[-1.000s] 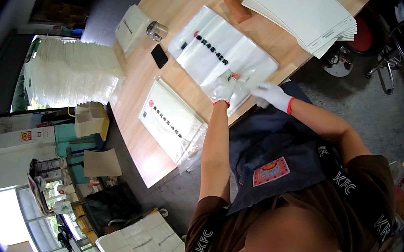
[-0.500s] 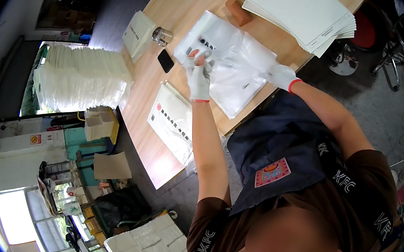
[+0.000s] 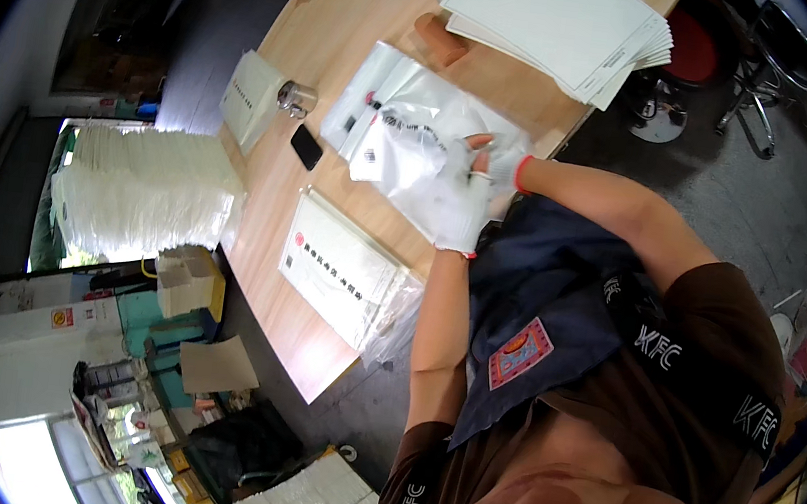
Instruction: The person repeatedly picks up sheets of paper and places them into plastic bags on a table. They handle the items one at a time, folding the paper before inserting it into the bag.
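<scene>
A clear plastic bag [image 3: 404, 166] with dark printing and a red mark lies on a stack of similar bags [image 3: 341, 121] on the table. At its end nearest me, both gloved hands are close together. My left hand [image 3: 460, 204], in a white glove with bare fingertips at thumb and finger, is closed on the bag's edge. Just right of it, my right hand [image 3: 509, 162], in a white glove with a red cuff, touches the same end; its fingers are blurred and partly hidden by the left hand. To the left lies a pile of printed white sleeves [image 3: 341, 267] in plastic.
On the wooden table [image 3: 257, 214] are a phone [image 3: 306, 147], a glass mug [image 3: 295, 98], a pale packet stack [image 3: 253, 101], a brown block [image 3: 440, 40] and large white sheets [image 3: 552, 24]. A tall white stack [image 3: 145, 185] stands beyond; stools [image 3: 774, 66] are at right.
My hands, apart over the bag before, have come together at its near end; the left moved right and nearer me. The bag now lies flatter, its printing more visible. The view has shifted slightly.
</scene>
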A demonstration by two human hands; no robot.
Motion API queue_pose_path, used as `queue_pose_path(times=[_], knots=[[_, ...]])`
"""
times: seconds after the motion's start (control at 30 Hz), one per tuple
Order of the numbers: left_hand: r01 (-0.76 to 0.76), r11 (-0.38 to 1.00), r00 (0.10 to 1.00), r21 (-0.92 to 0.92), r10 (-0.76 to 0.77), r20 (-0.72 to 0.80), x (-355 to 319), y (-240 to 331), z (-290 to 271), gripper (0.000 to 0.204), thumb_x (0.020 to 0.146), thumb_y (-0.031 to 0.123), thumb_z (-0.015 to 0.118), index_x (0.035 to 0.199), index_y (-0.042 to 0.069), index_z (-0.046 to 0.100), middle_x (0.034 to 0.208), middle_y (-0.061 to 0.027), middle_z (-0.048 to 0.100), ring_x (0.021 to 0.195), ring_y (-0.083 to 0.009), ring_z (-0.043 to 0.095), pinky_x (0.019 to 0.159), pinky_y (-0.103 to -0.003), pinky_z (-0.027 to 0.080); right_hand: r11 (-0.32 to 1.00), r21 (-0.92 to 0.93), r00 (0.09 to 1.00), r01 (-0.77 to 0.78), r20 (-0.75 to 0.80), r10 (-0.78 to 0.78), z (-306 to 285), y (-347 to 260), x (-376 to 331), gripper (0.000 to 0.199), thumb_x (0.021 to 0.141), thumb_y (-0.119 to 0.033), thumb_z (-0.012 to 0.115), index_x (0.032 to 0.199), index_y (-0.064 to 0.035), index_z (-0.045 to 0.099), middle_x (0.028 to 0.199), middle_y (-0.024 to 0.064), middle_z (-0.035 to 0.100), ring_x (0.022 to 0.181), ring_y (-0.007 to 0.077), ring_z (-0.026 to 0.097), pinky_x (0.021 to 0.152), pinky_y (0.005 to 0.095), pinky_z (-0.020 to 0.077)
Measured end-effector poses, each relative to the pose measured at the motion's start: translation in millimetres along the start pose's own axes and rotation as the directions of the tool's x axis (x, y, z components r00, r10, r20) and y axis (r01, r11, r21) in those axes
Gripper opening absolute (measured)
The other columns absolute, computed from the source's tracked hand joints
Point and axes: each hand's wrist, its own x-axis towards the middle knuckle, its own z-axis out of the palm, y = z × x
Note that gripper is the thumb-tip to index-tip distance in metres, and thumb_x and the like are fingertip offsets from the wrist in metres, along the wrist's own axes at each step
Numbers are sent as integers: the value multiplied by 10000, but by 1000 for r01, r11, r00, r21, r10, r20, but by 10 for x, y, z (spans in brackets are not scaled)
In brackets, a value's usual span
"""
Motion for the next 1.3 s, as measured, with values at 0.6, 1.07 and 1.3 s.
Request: queue_pose_path(times=[0.6,1.07,1.3], knots=[[274,814,954,-512,-165,249,704,-444,886,294,918,221,591,1129,24,537,1000,-62,622,836,-137,598,762,-295,491,282,-892,919,353,387,72,-2315,-276,-63,293,837,-250,528,1069,-79,583,948,70,635,880,257,624,712,367,529],[594,778,762,-205,-461,455,374,-337,96,328,865,138,555,1120,-69,561,985,-161,643,824,-235,641,715,-322,523,407,770,709,-491,82,701,-1824,-219,-888,413,852,-122,649,1231,-7,531,1195,121,592,1080,185,588,921,312,477],[69,908,827,413,-283,485,-32,488,902,965,797,329,666,1474,23,51,1485,-253,221,1137,-406,493,960,-392,427,722,-233,758,-651,-254,601,-1414,-704,-632,488,847,-434,588,1158,-57,596,1074,179,617,994,311,607,849,363,466]])
